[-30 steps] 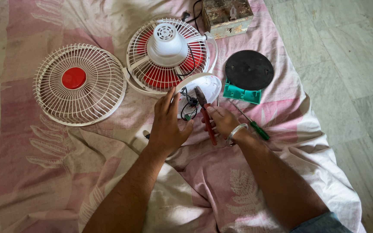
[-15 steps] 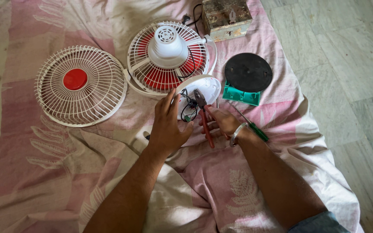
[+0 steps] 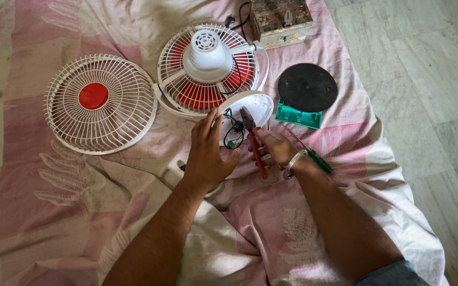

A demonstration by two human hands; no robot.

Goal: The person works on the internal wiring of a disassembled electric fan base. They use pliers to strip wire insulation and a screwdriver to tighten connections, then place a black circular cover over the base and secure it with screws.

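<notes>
My right hand (image 3: pixel 276 148) grips red-handled pliers (image 3: pixel 254 139), their jaws pointing into the wiring inside a white fan base housing (image 3: pixel 258 106). My left hand (image 3: pixel 208 153) rests against the left side of that housing, fingers spread over it. Black wires and a small green part (image 3: pixel 232 132) show inside the housing. Just behind it lies the fan's rear grille with a white motor (image 3: pixel 208 50) and red blades (image 3: pixel 200 95).
A detached white front grille with a red centre (image 3: pixel 99 103) lies at the left. A black round disc (image 3: pixel 307 87) on a green piece, a green-handled screwdriver (image 3: pixel 316 158) and an old metal box (image 3: pixel 281 18) lie at the right. Pink cloth (image 3: pixel 54 212) covers the floor; tiles (image 3: pixel 430 106) at right.
Both hands stay on the housing and pliers with only slight shifts. The view has moved a little.
</notes>
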